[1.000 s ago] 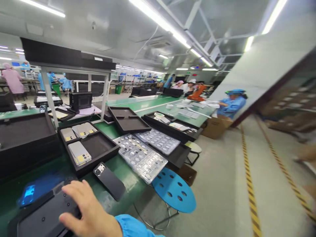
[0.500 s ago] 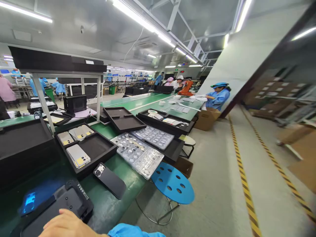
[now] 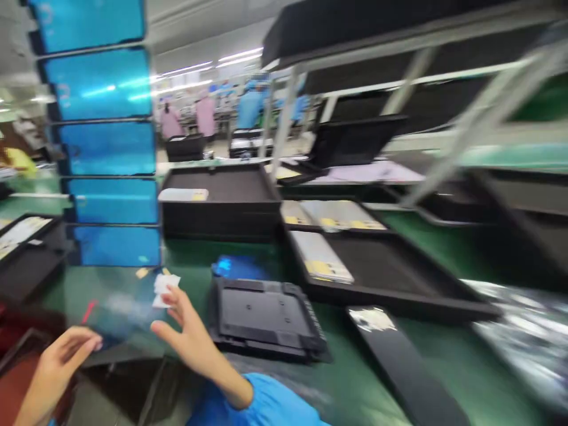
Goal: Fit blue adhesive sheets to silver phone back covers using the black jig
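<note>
My left hand (image 3: 64, 364) hovers over the near left of the bench, fingers loosely curled, a gap to the thumb and nothing visible in it. Just beyond it lies a small red strip (image 3: 90, 310), blurred. My right hand (image 3: 190, 334) is open with fingers spread, its fingertips at a crumpled white piece (image 3: 162, 288) that looks like paper; whether they touch it I cannot tell. To the right of this hand sits a black flat fixture (image 3: 261, 316) with a grey inner plate. A dark phone back cover (image 3: 412, 370) lies farther right.
A column of blue glossy panels (image 3: 115, 195) rises at the left. Black trays (image 3: 377, 257) hold silver phone-shaped plates (image 3: 319, 257). A white metal rack (image 3: 284, 127) stands behind. Clear plastic trays (image 3: 519, 331) blur at the right. People work in the background.
My view has swung left and down, from the aisle to the bench. My left hand has come into view. My right hand now appears left of the fixture rather than over it.
</note>
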A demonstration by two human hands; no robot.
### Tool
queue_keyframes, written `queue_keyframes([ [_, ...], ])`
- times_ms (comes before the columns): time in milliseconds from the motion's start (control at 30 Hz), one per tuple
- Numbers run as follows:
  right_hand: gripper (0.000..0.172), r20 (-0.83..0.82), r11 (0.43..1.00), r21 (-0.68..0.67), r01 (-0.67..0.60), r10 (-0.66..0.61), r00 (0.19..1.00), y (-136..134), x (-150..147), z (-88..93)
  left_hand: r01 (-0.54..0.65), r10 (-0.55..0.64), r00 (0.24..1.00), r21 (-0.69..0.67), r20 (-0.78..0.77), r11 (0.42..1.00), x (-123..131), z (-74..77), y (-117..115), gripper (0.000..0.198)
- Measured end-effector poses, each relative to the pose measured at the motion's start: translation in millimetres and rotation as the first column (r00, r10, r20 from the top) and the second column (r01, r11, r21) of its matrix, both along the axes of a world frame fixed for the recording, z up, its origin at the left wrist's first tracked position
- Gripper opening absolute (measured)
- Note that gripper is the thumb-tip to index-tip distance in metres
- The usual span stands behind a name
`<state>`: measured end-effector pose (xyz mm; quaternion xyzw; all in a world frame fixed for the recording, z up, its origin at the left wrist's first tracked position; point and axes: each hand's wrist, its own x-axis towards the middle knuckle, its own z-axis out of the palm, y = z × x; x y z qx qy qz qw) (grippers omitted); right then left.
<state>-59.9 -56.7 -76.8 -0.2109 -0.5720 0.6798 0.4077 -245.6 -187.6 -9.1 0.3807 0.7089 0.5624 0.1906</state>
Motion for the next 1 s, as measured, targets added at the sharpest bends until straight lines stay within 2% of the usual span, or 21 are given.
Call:
queue_keyframes([
  [33,0.075,-0.016,0.999,-0.017,-0.028,0.028,0.999,0.6,-4.7,1.9,0.044,-0.054,0.994,-0.100,-0.092,0.994,-9.6,0.7,-12.5,0.033],
  [100,0.066,-0.037,0.996,-0.036,-0.077,0.076,0.996,2.0,-13.3,7.8,-0.029,0.011,0.988,-0.117,-0.152,0.993,-22.2,-2.9,-29.0,0.041],
  [200,0.056,-0.066,0.993,-0.037,-0.109,0.107,0.992,3.4,-22.5,23.6,-0.080,0.058,0.988,-0.148,-0.145,0.986,-25.8,-17.9,-43.9,0.042],
  [300,0.039,-0.081,0.995,-0.007,-0.095,0.094,0.992,3.8,-26.9,40.0,-0.070,0.047,0.991,-0.191,-0.121,0.979,-20.6,-36.9,-56.4,0.041],
  [400,0.026,-0.061,0.998,0.026,-0.051,0.053,0.997,-1.3,-28.1,42.5,-0.060,0.038,0.994,-0.213,-0.104,0.975,-19.1,-55.8,-65.5,0.039],
  [567,0.027,0.017,0.998,0.053,0.021,-0.022,1.000,-26.5,-32.1,12.4,-0.039,0.021,0.997,-0.261,-0.070,0.965,-31.0,-83.6,-75.5,0.041],
  [767,0.029,0.071,0.998,0.069,-0.015,0.010,0.997,-53.1,-49.7,-29.0,-0.059,0.047,0.998,-0.345,-0.043,0.937,-45.2,-108.8,-93.6,0.056],
  [900,0.030,0.086,0.998,0.063,-0.025,0.019,0.996,-58.6,-60.7,-49.9,-0.054,0.043,0.998,-0.384,-0.036,0.922,-52.4,-109.4,-101.5,0.068],
  [967,0.031,0.092,0.998,0.067,-0.021,0.014,0.996,-59.0,-65.1,-57.0,-0.067,0.060,0.998,-0.363,-0.030,0.929,-61.7,-103.7,-101.4,0.076],
  [1000,0.031,0.098,0.997,0.070,-0.017,0.010,0.995,-59.0,-67.0,-59.5,-0.107,0.112,0.994,-0.319,-0.003,0.942,-67.9,-100.3,-99.9,0.077],
])
